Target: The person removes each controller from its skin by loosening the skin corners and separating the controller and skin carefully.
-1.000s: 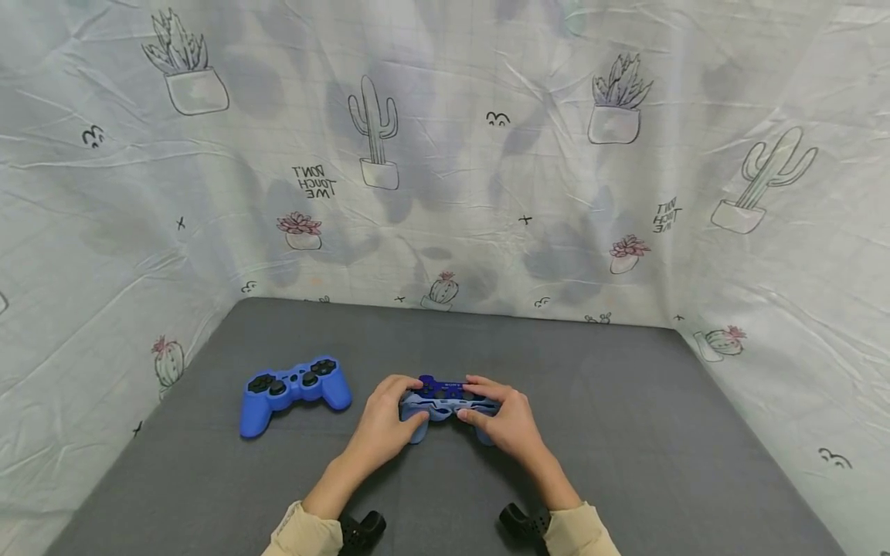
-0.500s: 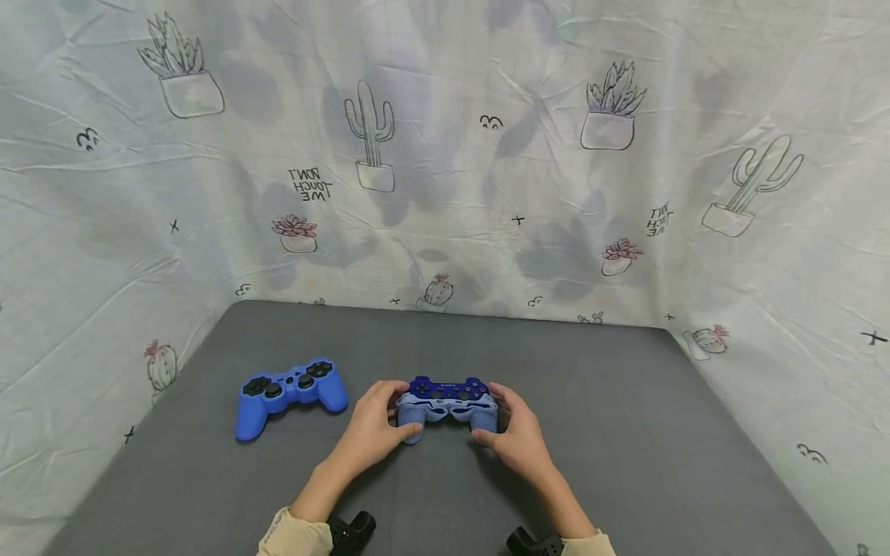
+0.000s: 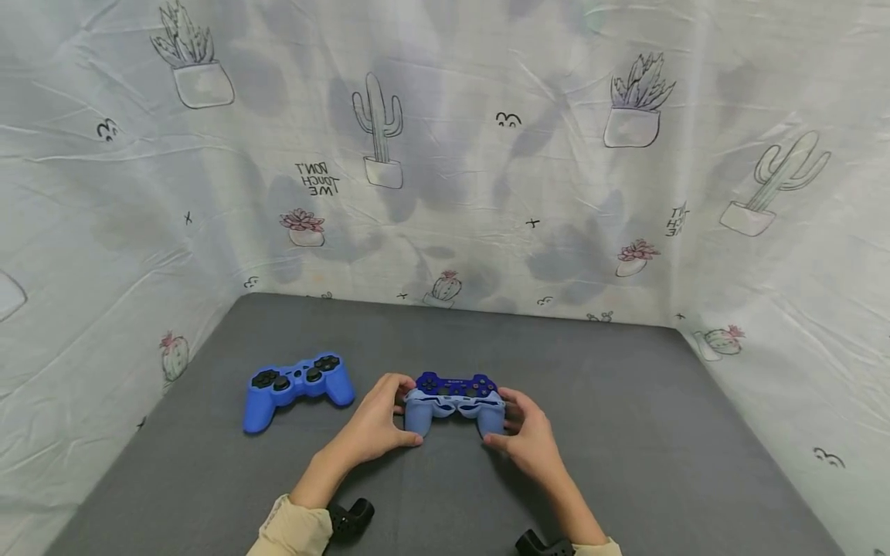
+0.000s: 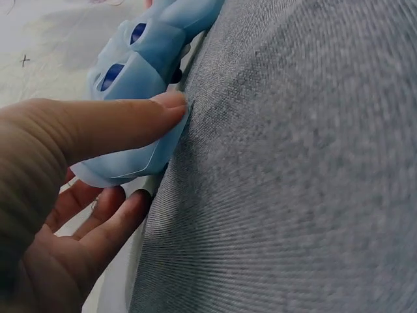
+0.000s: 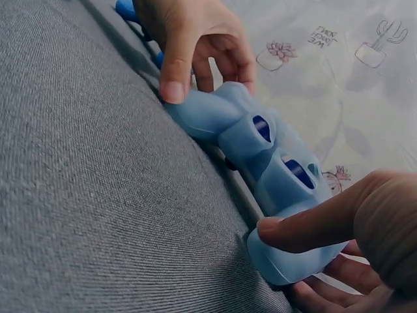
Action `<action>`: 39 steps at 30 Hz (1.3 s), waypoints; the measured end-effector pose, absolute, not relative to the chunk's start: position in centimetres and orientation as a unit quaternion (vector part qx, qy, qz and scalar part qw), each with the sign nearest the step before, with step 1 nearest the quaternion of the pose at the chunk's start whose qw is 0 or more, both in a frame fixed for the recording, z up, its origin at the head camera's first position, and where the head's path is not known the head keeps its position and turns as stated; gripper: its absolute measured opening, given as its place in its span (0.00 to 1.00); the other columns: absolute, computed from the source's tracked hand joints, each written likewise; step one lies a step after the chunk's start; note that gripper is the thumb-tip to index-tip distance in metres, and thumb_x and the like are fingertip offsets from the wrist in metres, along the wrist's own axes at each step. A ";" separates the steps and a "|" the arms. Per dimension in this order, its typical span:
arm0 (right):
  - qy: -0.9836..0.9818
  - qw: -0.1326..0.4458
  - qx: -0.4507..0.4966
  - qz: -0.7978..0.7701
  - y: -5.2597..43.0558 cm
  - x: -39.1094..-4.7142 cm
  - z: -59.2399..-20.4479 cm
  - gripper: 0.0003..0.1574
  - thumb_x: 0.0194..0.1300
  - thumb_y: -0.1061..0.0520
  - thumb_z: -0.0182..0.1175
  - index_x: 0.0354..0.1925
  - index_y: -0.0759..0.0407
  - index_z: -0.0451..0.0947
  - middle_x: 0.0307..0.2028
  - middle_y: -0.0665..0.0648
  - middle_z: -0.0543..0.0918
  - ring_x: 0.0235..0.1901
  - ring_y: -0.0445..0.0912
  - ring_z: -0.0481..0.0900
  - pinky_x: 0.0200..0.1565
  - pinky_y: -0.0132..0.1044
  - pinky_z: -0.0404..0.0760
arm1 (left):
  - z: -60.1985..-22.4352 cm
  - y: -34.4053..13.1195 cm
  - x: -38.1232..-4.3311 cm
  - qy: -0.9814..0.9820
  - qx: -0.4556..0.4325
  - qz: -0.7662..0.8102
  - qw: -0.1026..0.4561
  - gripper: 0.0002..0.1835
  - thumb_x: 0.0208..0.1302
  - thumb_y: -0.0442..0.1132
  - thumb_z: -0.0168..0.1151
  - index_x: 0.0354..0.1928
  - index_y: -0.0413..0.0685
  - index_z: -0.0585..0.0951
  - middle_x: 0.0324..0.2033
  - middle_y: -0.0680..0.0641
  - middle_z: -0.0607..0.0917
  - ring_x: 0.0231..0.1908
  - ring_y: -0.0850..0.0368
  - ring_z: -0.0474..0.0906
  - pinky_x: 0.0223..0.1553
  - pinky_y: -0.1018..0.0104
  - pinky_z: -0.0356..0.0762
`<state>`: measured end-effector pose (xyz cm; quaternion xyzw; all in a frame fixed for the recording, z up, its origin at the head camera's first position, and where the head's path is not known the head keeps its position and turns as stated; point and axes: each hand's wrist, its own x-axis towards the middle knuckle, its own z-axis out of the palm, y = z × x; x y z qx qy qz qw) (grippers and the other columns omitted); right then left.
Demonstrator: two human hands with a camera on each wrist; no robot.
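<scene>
A dark blue game controller (image 3: 455,384) sits partly inside a light blue, translucent rubbery cover (image 3: 419,415) at the middle of the grey table. Its buttoned face shows at the far side, while the cover wraps both handles. My left hand (image 3: 375,421) holds the left handle, thumb at the near end and fingers behind. On the other side my right hand (image 3: 531,440) holds the right handle the same way. Two openings in the cover (image 5: 287,189) show dark blue in the right wrist view. How far the cover reaches underneath is hidden.
A second controller (image 3: 299,386), brighter blue with black buttons, lies to the left on the grey tabletop (image 3: 626,425). A pale curtain (image 3: 452,154) printed with cacti stands behind and along both sides. Black wrist devices (image 3: 351,519) sit at the sleeves.
Both hands have slid from the controller's face and near middle out to the handles' sides and ends. The dark blue face is now uncovered by fingers. The head view has shifted slightly.
</scene>
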<state>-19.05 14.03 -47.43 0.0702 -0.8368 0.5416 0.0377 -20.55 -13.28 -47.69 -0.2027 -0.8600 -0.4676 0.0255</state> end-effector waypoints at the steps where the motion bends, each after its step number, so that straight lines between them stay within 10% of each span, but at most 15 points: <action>1: -0.840 0.038 0.069 0.537 14.1 -19.1 -47.5 0.47 0.43 0.72 0.77 0.62 0.65 0.72 0.54 0.67 0.78 0.48 0.58 0.80 0.47 0.50 0.80 | -47.7 -13.3 -20.6 -0.859 -0.205 -0.469 0.023 0.42 0.38 0.31 0.84 0.57 0.42 0.70 0.49 0.48 0.71 0.50 0.54 0.71 0.48 0.59 0.77; 39: -0.836 0.017 0.045 0.547 14.4 -19.5 -47.4 0.46 0.38 0.69 0.81 0.57 0.61 0.74 0.41 0.61 0.84 0.37 0.50 0.82 0.36 0.40 0.81 | -48.4 -14.1 -21.3 -0.858 -0.219 -0.461 0.060 0.25 0.41 0.40 0.84 0.39 0.51 0.77 0.30 0.53 0.77 0.29 0.59 0.78 0.31 0.67 0.78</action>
